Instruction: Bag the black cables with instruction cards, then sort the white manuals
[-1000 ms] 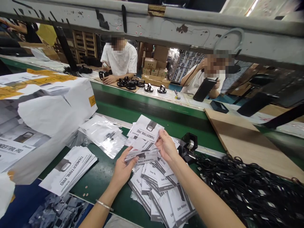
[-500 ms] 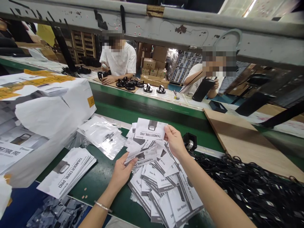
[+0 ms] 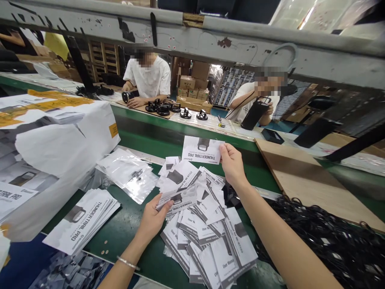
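Right hand (image 3: 233,165) pinching one white printed leaflet with a grey speaker picture and the words THUNDER TRAIL PRO (image 3: 202,149) by its right edge, thumb on top, fingers beneath, raised clear above the green belt-like surface (image 3: 132,224). Left hand (image 3: 154,218) closed on a thin bundle of similar folded white leaflets (image 3: 177,198), thumb pressing the near end, held low over the fanned heap of white user-manual booklets (image 3: 207,237).

Likely trouble: held by one edge only, so liable to droop, curl or slip from the pinch if swung quickly. Could also catch a corner on the raised sheets of the heap just below and crease. Glossy-looking paper, so two sheets clinging together as one is possible; cannot tell from here whether a single sheet or more. Left-hand bundle gripped at one end, far end splayed, so loose sheets may slide out onto the heap. Heap itself spread loosely and overlapping, near the tangled mass of black cables (image 3: 325,245) on the right; a nudge from the right forearm could push booklets into it.

Look of the raised leaflet: flat, rectangular, uncreased, text reading sideways to the wearer, dark grey speaker shape near its top edge. Same print on the neat stack of white leaflets (image 3: 81,220) lying to the left. Clear plastic bags (image 3: 129,173) lying between that stack and the heap.
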A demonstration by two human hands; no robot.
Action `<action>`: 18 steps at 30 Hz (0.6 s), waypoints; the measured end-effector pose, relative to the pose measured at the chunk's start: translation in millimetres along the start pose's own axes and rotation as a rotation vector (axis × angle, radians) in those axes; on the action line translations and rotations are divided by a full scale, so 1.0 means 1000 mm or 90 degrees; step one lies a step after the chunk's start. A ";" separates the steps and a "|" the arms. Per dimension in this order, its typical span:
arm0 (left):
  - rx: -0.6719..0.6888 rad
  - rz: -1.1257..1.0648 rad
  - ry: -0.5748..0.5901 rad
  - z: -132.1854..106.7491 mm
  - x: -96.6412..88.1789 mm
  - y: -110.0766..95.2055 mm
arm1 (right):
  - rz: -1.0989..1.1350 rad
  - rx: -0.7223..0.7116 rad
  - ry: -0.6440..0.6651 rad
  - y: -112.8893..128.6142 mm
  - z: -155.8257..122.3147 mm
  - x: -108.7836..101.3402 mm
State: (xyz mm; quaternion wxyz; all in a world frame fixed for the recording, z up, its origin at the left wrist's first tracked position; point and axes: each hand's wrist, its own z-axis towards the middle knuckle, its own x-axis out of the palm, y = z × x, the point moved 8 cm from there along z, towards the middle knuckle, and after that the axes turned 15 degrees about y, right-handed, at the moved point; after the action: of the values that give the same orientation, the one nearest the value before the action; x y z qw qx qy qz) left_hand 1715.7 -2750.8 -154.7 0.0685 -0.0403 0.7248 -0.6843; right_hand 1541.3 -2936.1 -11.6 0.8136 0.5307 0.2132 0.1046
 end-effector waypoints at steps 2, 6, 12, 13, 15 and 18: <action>-0.007 -0.007 0.003 0.000 0.001 -0.001 | -0.040 -0.019 -0.017 0.007 0.003 -0.004; -0.012 -0.014 0.001 0.000 0.001 -0.001 | 0.051 -0.037 -0.008 0.012 0.003 -0.008; 0.007 -0.026 0.010 0.002 0.001 0.004 | -0.038 0.033 0.280 -0.001 -0.041 0.042; 0.013 -0.031 0.012 0.002 0.002 0.004 | -0.097 0.045 0.311 -0.007 -0.051 0.050; 0.027 -0.041 0.013 0.002 0.003 0.003 | -0.171 0.074 0.315 -0.021 -0.066 0.057; 0.038 -0.051 0.007 0.000 0.004 0.002 | -0.183 0.116 0.246 -0.039 -0.075 0.054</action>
State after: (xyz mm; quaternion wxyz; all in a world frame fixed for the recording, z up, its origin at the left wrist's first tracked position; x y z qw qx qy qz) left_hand 1712.3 -2751.7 -156.9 0.0381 -0.0633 0.7022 -0.7081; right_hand 1552.8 -2869.1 -85.4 0.7130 0.5364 0.4465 0.0676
